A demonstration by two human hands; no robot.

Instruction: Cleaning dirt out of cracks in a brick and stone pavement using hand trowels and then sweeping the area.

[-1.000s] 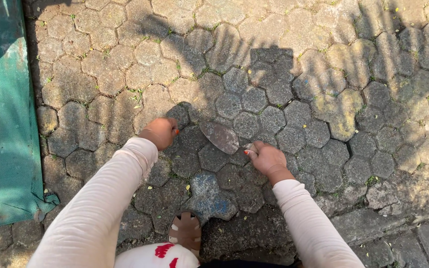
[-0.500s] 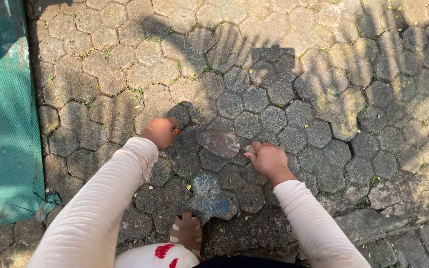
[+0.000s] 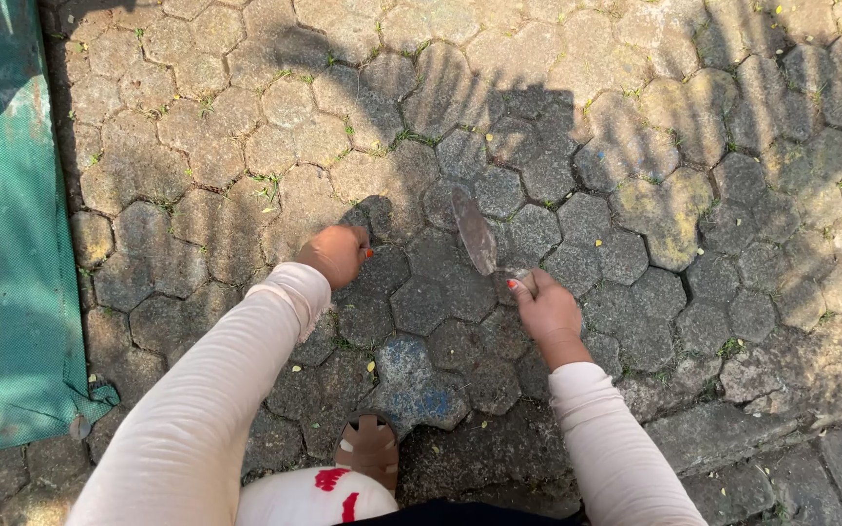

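Note:
My right hand [image 3: 545, 310] grips the handle of a small metal trowel [image 3: 474, 232], whose grey blade points up and away over the hexagonal paving stones [image 3: 246, 146]. My left hand [image 3: 335, 253] is curled into a fist and rests low on the pavers to the left of the blade, about a hand's width from it; whether it holds anything is hidden. Both arms wear pale pink long sleeves. Thin green weeds [image 3: 267, 185] grow in the joints between the stones.
A green mesh sheet [image 3: 2, 244] covers the ground along the left edge. My sandalled foot [image 3: 369, 448] stands on the pavers below the hands. A row of grey kerb stones [image 3: 733, 429] runs at the lower right. Leafy shadows fall across the stones.
The trowel blade has swung from lying flat between the hands to standing up and pointing away. My right hand has turned with it; the left hand has stayed in place.

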